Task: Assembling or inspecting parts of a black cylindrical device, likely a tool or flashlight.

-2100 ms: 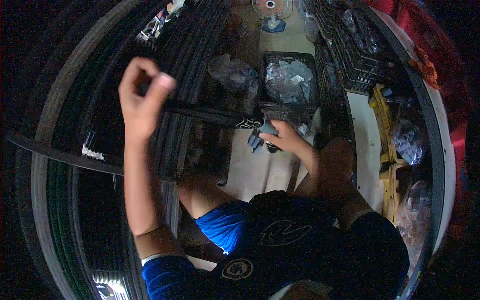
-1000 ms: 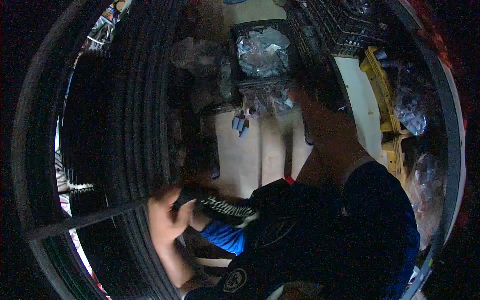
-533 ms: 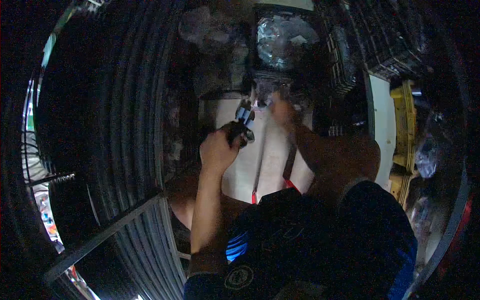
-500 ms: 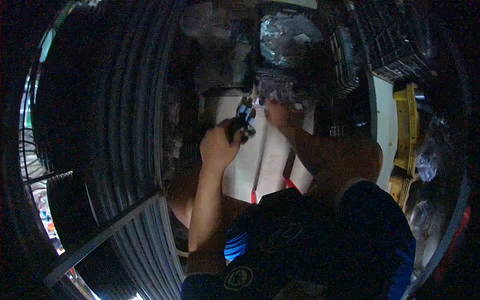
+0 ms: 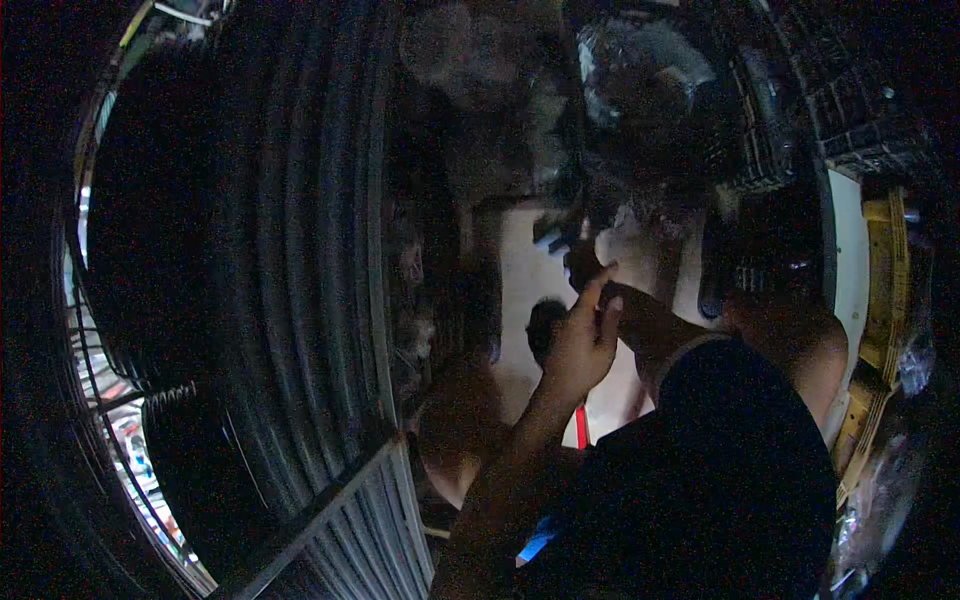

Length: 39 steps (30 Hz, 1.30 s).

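My left hand (image 5: 580, 348) is raised over a pale flat surface (image 5: 522, 275), its fingers stretched and apart with nothing seen in them. Just beyond its fingertips is my right hand (image 5: 588, 268), dim and blurred at the end of a forearm reaching in from the right. It appears closed on a dark tool (image 5: 552, 236) with a pale blue glint, whose exact kind I cannot make out. Beside my left hand a dark rounded patch (image 5: 544, 328) shows against the pale surface; object or shadow, I cannot tell.
Dark ribbed panels (image 5: 310, 230) and a metal bar (image 5: 310, 510) stand on the left. Clear plastic wrapping (image 5: 645, 60) lies at the far side. Dark stacked racks (image 5: 765, 130) and a yellow crate (image 5: 880, 270) are on the right. Between my legs shows a red strip (image 5: 582, 428).
My left hand has let go of the dark tool and drawn back nearer with fingers extended. The tool now appears at my right hand. The whole view has shifted, moving the scene rightward.
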Each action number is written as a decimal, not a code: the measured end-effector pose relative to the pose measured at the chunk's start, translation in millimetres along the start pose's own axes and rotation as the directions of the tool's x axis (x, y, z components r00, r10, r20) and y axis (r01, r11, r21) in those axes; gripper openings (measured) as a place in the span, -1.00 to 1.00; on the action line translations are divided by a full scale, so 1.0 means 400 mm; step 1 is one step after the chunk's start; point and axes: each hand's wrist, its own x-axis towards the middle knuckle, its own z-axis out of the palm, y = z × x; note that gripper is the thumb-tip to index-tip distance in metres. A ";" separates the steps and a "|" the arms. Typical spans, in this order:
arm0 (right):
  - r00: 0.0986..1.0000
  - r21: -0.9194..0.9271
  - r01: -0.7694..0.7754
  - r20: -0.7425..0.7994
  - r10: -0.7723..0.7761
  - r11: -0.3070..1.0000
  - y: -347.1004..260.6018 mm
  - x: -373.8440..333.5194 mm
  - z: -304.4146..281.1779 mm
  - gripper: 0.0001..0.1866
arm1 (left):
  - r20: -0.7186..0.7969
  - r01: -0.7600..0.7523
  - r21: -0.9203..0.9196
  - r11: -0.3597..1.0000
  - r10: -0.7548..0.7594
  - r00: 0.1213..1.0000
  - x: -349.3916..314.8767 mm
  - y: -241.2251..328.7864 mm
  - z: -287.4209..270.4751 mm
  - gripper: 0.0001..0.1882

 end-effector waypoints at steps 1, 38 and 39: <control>1.000 0.007 -0.005 -0.015 0.005 1.000 0.009 -0.007 -0.013 -0.37 | 0.080 0.087 -0.011 0.996 -0.086 0.993 0.003 0.007 0.005 -0.66; 0.889 0.889 0.458 -0.457 -0.023 0.017 0.122 -0.809 -0.559 -0.57 | -0.226 -0.313 -0.350 0.883 0.245 0.943 -0.152 -0.013 0.217 -0.93; 0.898 0.898 0.439 -0.439 -0.008 -0.007 0.125 -0.803 -0.554 -0.57 | -0.240 -0.298 -0.388 0.872 0.217 0.946 -0.154 -0.009 0.217 -0.93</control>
